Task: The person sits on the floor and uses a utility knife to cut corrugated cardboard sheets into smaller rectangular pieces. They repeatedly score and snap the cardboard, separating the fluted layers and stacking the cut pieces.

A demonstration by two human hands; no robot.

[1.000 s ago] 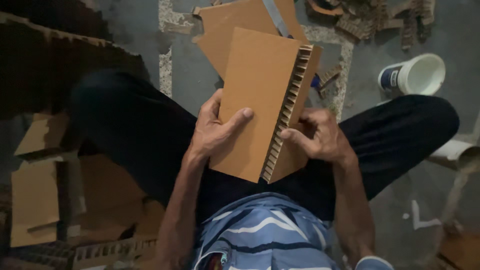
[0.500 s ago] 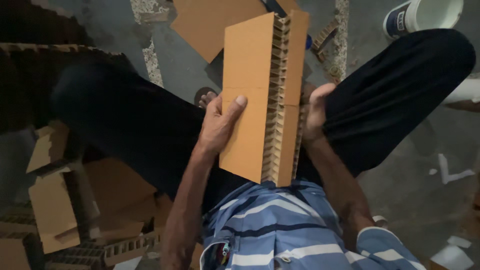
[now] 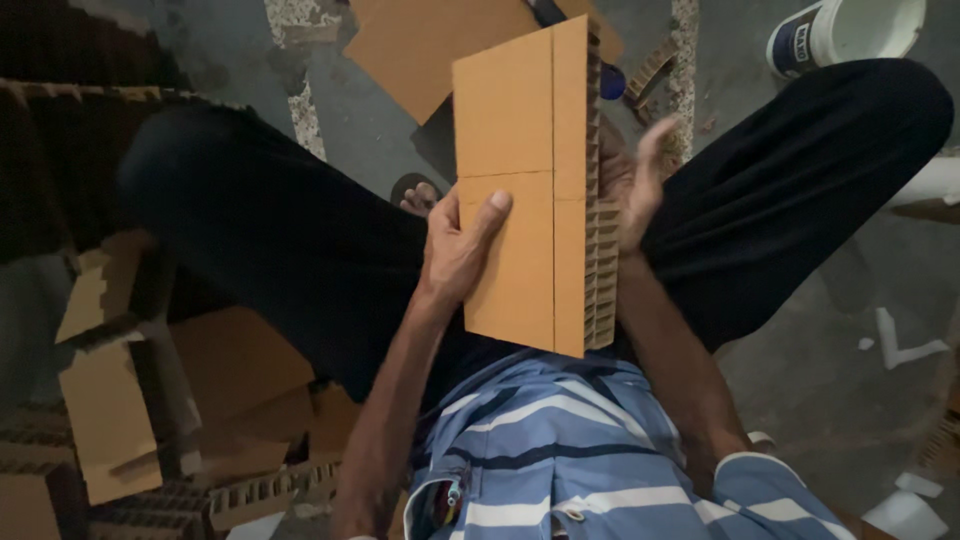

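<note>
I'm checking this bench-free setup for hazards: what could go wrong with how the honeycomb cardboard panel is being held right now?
1. The cardboard panel is gripped only by the left hand along one edge. The right hand looks open beside the honeycomb edge, so the panel may tip or slip off the lap.
2. The bare honeycomb edge sits against the right palm and could scrape skin or crush.
3. Cardboard scraps litter the floor around the legs, a possible trip hazard.

There is one thick honeycomb cardboard board (image 3: 515,190), two hands, one white bucket (image 3: 850,35), and many cardboard scraps (image 3: 110,430) on the floor.
</note>
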